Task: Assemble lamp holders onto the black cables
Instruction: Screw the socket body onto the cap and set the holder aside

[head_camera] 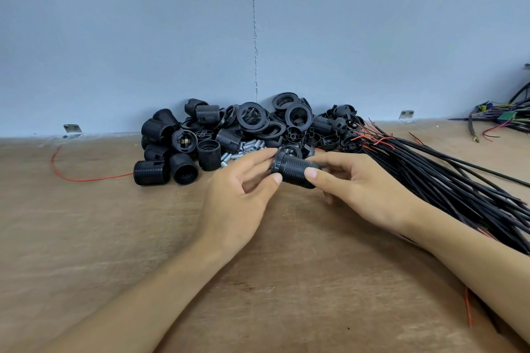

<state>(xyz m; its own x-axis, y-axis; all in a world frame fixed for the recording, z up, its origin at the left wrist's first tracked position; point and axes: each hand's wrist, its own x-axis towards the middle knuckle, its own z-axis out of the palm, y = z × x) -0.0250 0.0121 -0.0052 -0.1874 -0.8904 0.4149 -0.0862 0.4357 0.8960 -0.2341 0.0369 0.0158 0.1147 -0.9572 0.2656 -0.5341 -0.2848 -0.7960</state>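
Head view, single entry. Landmark: pile of holder parts [243, 129].

1. Lamp holder [294, 170]: just in front of the pile, held above the table [86, 238]. Left hand [238, 195] pinches its collar end between thumb and fingertips. Right hand [364, 189] curls thumb and fingers round its threaded body.
2. Black cables [447, 180]: bundle right of the pile, red-tipped ends reaching it. I see none fitted.
3. Metal sleeves [246, 149]: at the pile's front edge.

Progress, as I judge it: early. One holder is in hand with no cable visibly joined, and nearly all is left.
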